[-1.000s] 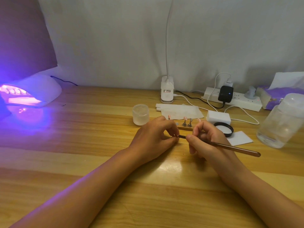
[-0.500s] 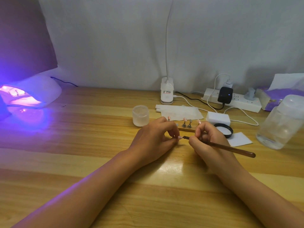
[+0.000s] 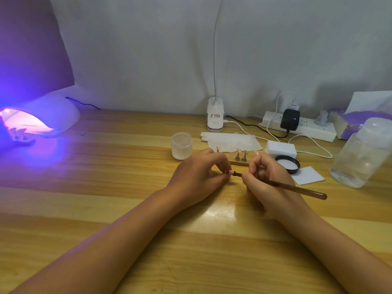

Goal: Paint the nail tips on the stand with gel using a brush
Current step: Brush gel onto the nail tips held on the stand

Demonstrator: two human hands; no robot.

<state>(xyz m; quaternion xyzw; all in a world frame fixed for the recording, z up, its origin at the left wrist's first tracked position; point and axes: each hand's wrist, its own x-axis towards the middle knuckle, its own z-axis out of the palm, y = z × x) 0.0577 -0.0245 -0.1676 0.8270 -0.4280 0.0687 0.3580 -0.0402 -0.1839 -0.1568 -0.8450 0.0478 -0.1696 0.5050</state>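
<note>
The striped wooden table [image 3: 106, 209] lies bare toward its near edge — clutter crowds the far right. Left hand [image 3: 197, 177] fingers pinch a small pink nail tip [image 3: 231, 172]; right hand [image 3: 269, 183] fingers grip a long brown brush [image 3: 297, 189] touching it, just before the wooden stand [image 3: 240, 162].

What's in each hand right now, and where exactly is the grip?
The left hand pinches a small pink nail tip at its holder base. The right hand grips the long brown wooden brush near its bristle end.
</note>
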